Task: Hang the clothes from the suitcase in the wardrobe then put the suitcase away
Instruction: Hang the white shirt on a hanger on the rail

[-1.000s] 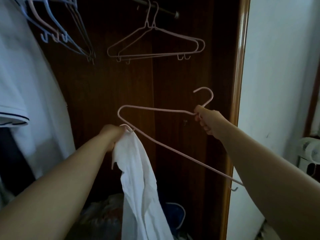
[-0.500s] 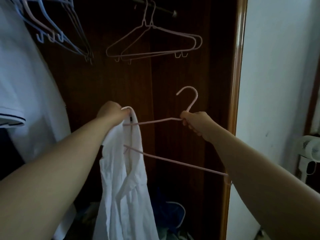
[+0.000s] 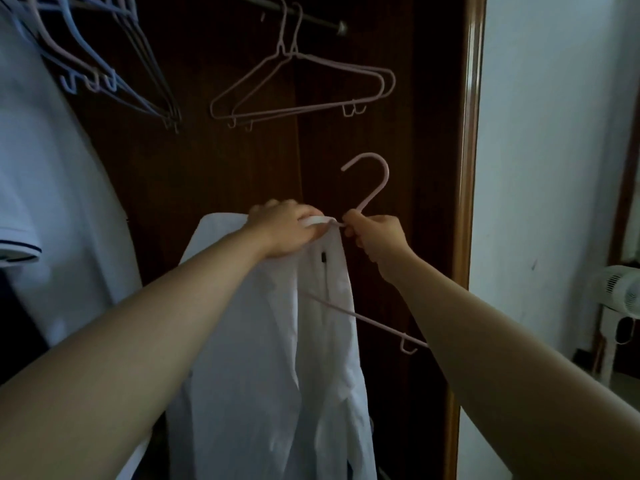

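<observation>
My left hand [image 3: 284,230] has drawn the collar of the white cloth shirt [image 3: 263,341] along the thin pink wire hanger [image 3: 372,183], from its far left bend to the neck, ending just beside my right hand [image 3: 375,237]. The hanger's left arm is now hidden inside the cloth, and its hook stands more upright.
</observation>
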